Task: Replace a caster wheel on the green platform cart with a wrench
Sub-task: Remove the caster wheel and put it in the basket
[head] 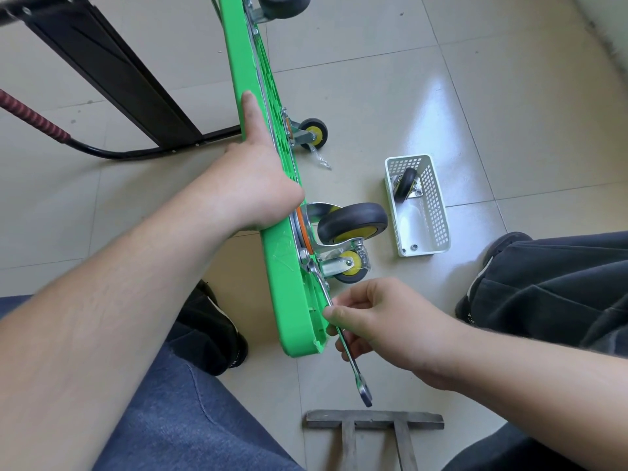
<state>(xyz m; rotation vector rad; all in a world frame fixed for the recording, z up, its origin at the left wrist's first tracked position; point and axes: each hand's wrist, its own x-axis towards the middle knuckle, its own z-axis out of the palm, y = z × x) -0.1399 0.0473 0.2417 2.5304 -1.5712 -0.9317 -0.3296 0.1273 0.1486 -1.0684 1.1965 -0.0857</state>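
The green platform cart [289, 294] stood on edge on the floor. The right hand [384, 321] pinched a wrench [343, 338] set at a small caster [350, 266] mount — fastening looked unfinished. The left hand [251, 185] gripped the deck edge. Nearby, a white basket [438, 212] held 1 loose caster [406, 183] — old or new, unclear.

Indoor room with a glossy floor of large beige ceramic tiles [424, 96], resembling a plain utility or workroom rather than a fitted workshop. Repair work takes place directly on the floor: a green plastic platform cart [289, 266] stands on edge beside a white perforated plastic basket [438, 212] of parts. A black metal frame [112, 73] stands nearby.
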